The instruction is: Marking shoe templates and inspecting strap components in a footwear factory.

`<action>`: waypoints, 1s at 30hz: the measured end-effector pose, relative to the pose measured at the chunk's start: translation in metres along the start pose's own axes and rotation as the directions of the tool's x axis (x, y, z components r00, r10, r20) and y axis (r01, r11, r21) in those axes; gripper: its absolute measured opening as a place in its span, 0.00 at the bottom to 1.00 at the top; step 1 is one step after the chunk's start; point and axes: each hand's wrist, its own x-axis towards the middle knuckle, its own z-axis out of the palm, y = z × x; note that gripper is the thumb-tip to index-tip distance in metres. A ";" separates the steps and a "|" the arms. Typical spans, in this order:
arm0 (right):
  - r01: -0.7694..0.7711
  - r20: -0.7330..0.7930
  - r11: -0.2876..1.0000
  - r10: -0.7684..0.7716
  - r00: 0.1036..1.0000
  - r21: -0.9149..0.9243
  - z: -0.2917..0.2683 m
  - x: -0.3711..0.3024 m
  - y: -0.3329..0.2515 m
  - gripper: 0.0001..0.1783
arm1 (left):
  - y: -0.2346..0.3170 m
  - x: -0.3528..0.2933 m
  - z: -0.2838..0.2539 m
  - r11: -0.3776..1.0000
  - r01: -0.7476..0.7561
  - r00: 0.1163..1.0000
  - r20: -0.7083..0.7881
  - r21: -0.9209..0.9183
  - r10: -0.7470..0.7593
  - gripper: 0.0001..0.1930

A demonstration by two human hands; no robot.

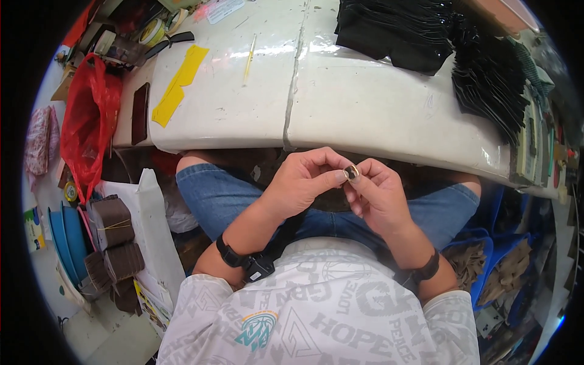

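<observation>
Above my lap, just short of the table's near edge, my left hand (pixel 306 180) and my right hand (pixel 382 193) meet at the fingertips. Between them is a small dark piece with a shiny gold-coloured rim (pixel 351 173). Thumb and forefinger of the left hand pinch its left side, while the right fingers close on its other side. The fingertips cover much of it, so its exact kind cannot be made out. Both hands are closed, and each wrist has a dark band.
Ahead lies a white table (pixel 225 115) with a seam, a yellow template (pixel 180 85), a pen (pixel 250 58) and a phone (pixel 140 112). Black glossy sheets (pixel 395 30) are stacked far right. A red bag (pixel 91 121) and brown bundles (pixel 112 222) flank my left; blue bins (pixel 486 255) my right.
</observation>
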 end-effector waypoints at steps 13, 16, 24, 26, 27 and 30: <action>0.361 0.046 0.805 -0.387 0.921 -0.470 0.009 -0.009 -0.017 0.07 | -0.001 -0.005 0.003 0.944 -0.122 0.984 -0.085 0.308 0.154 0.05; 0.364 0.084 0.716 -0.395 0.915 -0.595 0.009 -0.009 -0.023 0.06 | 0.002 -0.006 0.003 0.821 -0.215 0.962 -0.029 0.529 0.270 0.04; 0.182 0.014 0.946 -0.185 0.983 -0.268 0.014 -0.008 -0.031 0.04 | -0.002 -0.006 -0.004 0.870 -0.252 0.965 0.046 0.423 0.257 0.04; 0.254 0.014 0.934 -0.259 0.966 -0.251 0.022 -0.007 -0.024 0.05 | -0.002 -0.005 -0.002 0.905 -0.260 0.963 0.022 0.337 0.268 0.05; 0.324 0.013 0.917 -0.330 0.944 -0.234 0.023 -0.006 -0.021 0.07 | -0.002 -0.005 -0.003 0.905 -0.260 0.963 0.023 0.337 0.268 0.05; 0.468 0.194 0.695 -0.439 0.877 -0.546 0.007 -0.001 -0.017 0.12 | -0.002 -0.005 -0.003 0.847 -0.291 0.950 0.032 0.446 0.309 0.05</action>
